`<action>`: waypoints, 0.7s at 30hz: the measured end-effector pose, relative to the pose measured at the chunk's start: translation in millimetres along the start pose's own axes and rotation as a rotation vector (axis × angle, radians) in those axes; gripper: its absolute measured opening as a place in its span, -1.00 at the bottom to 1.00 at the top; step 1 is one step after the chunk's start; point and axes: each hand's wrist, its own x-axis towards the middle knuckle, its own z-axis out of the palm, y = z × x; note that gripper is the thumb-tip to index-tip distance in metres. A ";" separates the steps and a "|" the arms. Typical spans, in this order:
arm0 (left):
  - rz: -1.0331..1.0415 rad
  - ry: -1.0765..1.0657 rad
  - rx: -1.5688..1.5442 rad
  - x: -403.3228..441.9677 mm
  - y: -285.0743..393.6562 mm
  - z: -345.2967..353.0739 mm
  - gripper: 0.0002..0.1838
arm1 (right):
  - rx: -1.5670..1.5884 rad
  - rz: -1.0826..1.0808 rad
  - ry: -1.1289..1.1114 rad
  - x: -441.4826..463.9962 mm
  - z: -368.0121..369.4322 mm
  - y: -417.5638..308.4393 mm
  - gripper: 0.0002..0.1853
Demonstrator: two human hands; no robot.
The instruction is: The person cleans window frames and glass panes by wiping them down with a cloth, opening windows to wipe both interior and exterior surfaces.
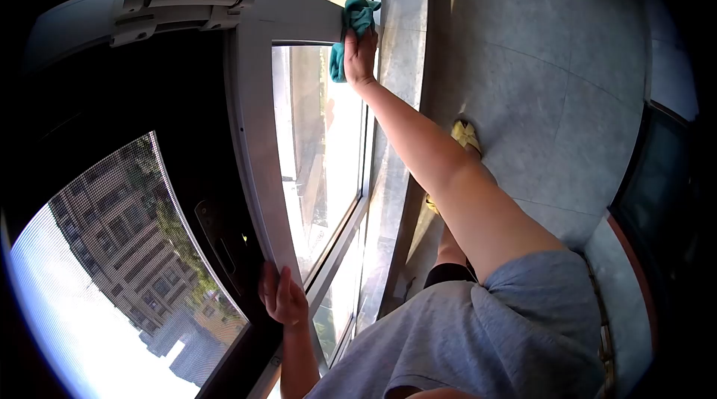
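Observation:
My right hand (pixel 361 57), at the end of my outstretched arm, is closed on a teal cloth (pixel 359 14). The cloth is bunched against the end of a white window sash's (pixel 302 14) crosspiece, and part of it hangs below my fingers. Lower down, my left hand (pixel 284 299) grips the edge of the sash's long upright frame (pixel 258 145). Its fingers curl round that edge, partly in shadow. Near this hand is a dark window handle (pixel 215 235). Bright glass (pixel 317 123) lies between the sash and the outer frame.
A mesh screen (pixel 142 250) at left shows a building outside. Light hinge hardware (pixel 187 3) sits at the upper left. A stone sill (pixel 399 85) runs beside the window. Yellow shoes (pixel 466 134) stand on grey floor tiles (pixel 530 100). A dark-panelled unit (pixel 653 175) stands at right.

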 end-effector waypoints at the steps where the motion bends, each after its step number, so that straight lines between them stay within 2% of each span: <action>1: 0.014 -0.015 0.040 -2.5 3.7 -9.8 -0.78 | -0.015 0.151 -0.044 -4.8 -4.6 33.9 -0.44; 2: 0.029 -0.032 0.079 -5.6 6.8 -19.3 -0.77 | -0.038 0.222 0.015 -12.0 -7.3 65.8 -0.46; 3: 0.026 0.024 0.118 5.3 -5.2 15.3 -0.77 | 0.016 0.319 -0.004 21.6 31.3 92.4 -0.44; 5: 0.042 -0.016 0.136 2.3 -5.6 -3.9 -0.77 | -0.080 0.538 -0.112 0.9 15.3 122.2 -0.41; 6: 0.040 -0.030 0.104 -2.6 -4.8 3.2 -0.78 | -0.067 0.433 -0.144 5.0 -13.4 138.3 -0.39; 7: 0.030 -0.045 0.098 -4.8 -4.6 4.2 -0.78 | -0.080 0.474 -0.140 6.7 -23.2 149.1 -0.42; 9: 0.023 -0.047 0.086 -6.3 -7.5 4.1 -0.77 | -0.094 0.553 -0.337 34.3 -40.1 147.3 -0.45; 11: 0.031 -0.058 0.102 -5.2 -7.3 -1.0 -0.78 | -0.394 0.470 -0.434 70.8 -60.7 125.5 -0.44; 13: 0.034 -0.065 0.102 -7.2 -6.0 1.2 -0.79 | -0.485 0.298 -0.198 90.1 -56.7 123.3 -0.39; 15: 0.054 -0.051 0.165 -8.6 -6.4 -4.4 -0.83 | -0.498 0.102 -0.275 98.2 -53.1 134.8 -0.28; 16: 0.049 -0.067 0.161 -7.8 -5.8 -6.8 -0.85 | -0.328 0.444 -0.606 103.3 -52.5 131.8 -0.08; 17: 0.037 -0.088 0.167 -6.8 -4.4 -8.5 -0.85 | -0.394 0.251 -0.541 91.9 -18.0 265.4 -0.20; 19: 0.039 -0.062 0.169 -3.7 -3.1 -8.6 -0.84 | -0.667 0.116 -0.353 47.0 -27.0 204.5 -0.35; 20: 0.049 -0.046 0.169 -1.1 -2.2 0.2 -0.85 | -0.668 0.114 -0.363 32.0 -28.5 216.1 -0.35; 21: 0.043 -0.055 0.167 -1.2 -3.5 -0.1 -0.85 | -0.724 -0.061 -0.281 5.4 -36.2 230.3 -0.30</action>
